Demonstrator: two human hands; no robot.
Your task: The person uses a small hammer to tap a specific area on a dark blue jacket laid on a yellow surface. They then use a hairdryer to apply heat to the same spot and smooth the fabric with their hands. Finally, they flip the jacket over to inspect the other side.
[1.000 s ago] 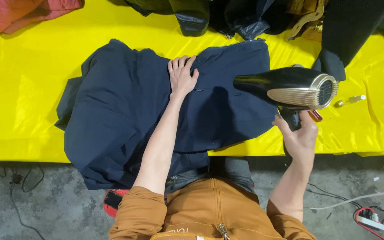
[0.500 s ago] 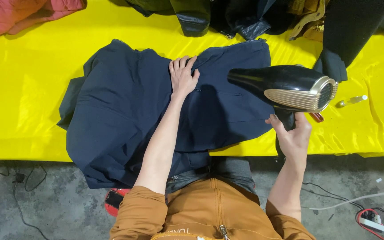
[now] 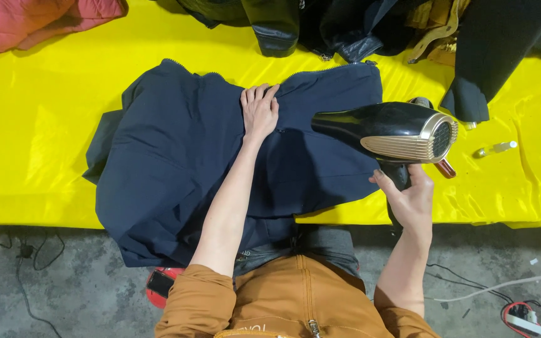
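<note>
1. Swung slightly leftward since half a second ago, the glossy black hair dryer with gold vents now points over the dark navy fabric jacket.
2. Right hand clenches the dryer's handle in a firm grip; left hand lies flat, released, pressing the jacket mid-desk.
3. Risk: lingering heat may scorch fabric near the fingers.
4. Yellow glossy-covered desk; piled clothes along the far edge, cables on concrete floor.

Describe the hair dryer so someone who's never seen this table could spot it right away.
Start at the yellow table, then the navy jacket spread across its middle. At the jacket's right edge, the right hand holds the hair dryer: glossy black with a gold grille, the only hard, shiny thing among the clothes.
</note>
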